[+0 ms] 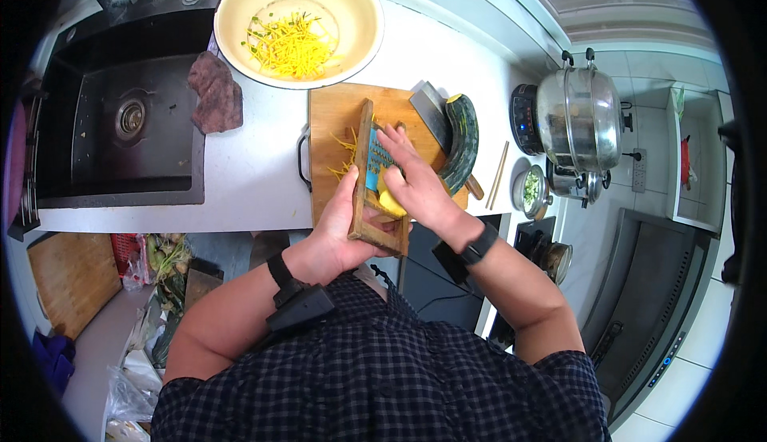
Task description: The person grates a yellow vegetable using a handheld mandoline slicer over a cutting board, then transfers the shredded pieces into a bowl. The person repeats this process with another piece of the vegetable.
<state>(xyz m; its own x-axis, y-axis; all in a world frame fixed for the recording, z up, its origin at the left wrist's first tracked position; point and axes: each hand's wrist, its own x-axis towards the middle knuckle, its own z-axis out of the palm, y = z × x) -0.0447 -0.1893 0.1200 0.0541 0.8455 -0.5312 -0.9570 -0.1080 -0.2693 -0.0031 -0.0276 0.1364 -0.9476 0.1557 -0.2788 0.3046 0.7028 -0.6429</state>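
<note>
My left hand point(335, 226) grips the lower end of a wooden-framed grater point(364, 169) with a blue grating plate, held tilted over a wooden cutting board point(335, 103). Against the plate, my right hand point(413, 184) presses a yellow piece of squash point(390, 202), its fingers stretched out. Yellow shreds point(346, 154) lie on the board left of the grater. To the right, a cleaver point(432, 115) rests on the board, partly hidden by a curved green squash point(462, 136) with a cut yellow end. A large cream basin point(359, 23) holds more yellow shreds point(293, 44) and green bits.
At left is a dark sink point(90, 142) with a brown cloth point(217, 93) on its edge. Chopsticks point(498, 175), a bowl of chopped greens point(531, 189) and a steamer pot point(578, 118) on a cooker stand at right. Vegetables point(171, 262) lie below the counter at left.
</note>
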